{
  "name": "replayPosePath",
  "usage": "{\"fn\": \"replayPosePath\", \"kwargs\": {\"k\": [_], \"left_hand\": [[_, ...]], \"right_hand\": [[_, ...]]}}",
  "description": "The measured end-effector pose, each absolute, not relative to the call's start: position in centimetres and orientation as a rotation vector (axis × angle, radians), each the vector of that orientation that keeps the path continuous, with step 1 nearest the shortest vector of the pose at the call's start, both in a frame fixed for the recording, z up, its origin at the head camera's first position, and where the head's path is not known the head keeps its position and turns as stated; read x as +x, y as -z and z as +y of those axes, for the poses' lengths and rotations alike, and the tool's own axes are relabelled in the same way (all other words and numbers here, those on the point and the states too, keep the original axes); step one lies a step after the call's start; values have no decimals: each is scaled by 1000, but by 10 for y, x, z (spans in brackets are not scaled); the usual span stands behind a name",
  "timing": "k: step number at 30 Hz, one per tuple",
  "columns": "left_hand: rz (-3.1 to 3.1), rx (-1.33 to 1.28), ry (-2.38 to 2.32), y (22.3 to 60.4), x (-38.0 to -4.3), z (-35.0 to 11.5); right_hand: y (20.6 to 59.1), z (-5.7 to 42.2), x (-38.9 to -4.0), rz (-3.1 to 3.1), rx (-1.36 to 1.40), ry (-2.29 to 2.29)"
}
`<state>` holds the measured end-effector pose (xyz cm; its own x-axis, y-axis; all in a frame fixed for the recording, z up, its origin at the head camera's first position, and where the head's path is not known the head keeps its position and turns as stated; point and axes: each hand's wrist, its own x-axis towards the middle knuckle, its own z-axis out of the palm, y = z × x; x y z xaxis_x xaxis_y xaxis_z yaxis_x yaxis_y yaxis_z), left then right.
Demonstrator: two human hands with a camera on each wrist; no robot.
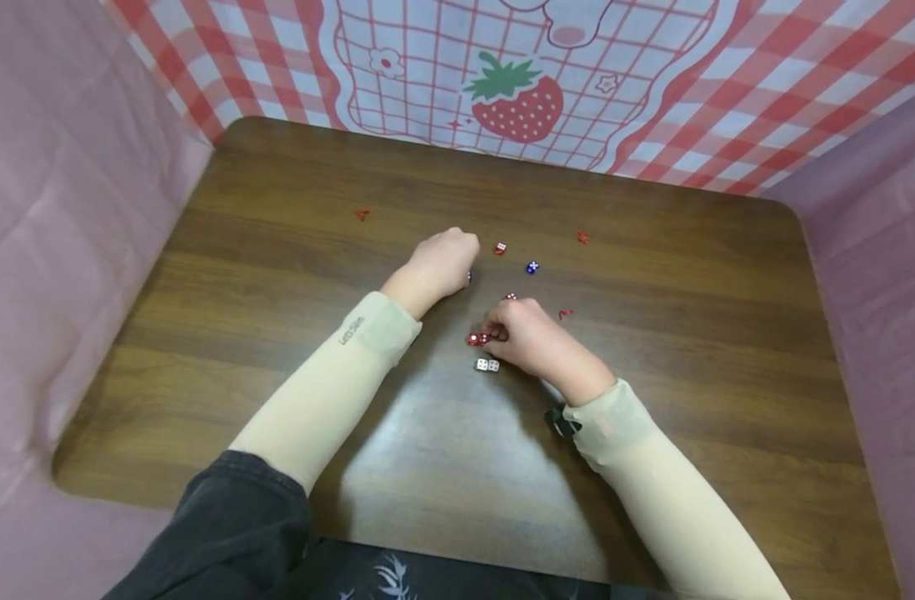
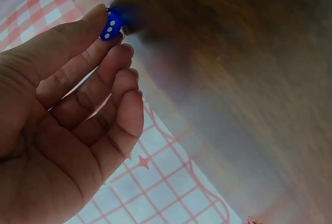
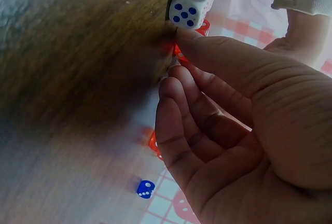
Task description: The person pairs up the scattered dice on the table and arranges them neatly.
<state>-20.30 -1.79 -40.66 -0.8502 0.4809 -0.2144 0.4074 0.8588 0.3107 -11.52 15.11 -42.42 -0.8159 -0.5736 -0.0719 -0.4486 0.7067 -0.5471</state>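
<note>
My left hand [image 1: 438, 258] pinches a blue die [image 2: 110, 26] between thumb and forefinger, low over the table; in the head view the hand mostly covers it. To the right, my right hand [image 1: 532, 337] has thumb and forefinger on a red die [image 3: 180, 53], largely hidden by the fingers in the right wrist view. Two red dice [image 1: 473, 339] sit side by side at those fingertips. Just nearer me are two white dice [image 1: 482, 365], touching each other. Another red die [image 1: 511, 296] shows partly behind the right hand.
Farther back lie a red die [image 1: 500, 248] and a blue die [image 1: 532, 267]. Small red pieces [image 1: 582, 237], too small to make out, are scattered on the brown wooden table [image 1: 262, 208]. A checked strawberry cloth [image 1: 517, 108] hangs along the back edge.
</note>
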Motion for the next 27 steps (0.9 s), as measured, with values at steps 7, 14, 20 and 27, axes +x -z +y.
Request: {"fn": "replayPosePath", "kwargs": {"k": [7,14,20,27], "left_hand": [[2759,642,-368,407,-191,-17],[2779,612,-367,410,-180,-18],[2780,587,-351,411,-173,-20],[2790,581,-356,409,-164,-24]], "right_hand": [[424,151,-113,2690,-797,793],[425,151,-113,2703,-811,800],[424,151,-112,2702,-809,790],[426,150,-113,2710,-825,755]]}}
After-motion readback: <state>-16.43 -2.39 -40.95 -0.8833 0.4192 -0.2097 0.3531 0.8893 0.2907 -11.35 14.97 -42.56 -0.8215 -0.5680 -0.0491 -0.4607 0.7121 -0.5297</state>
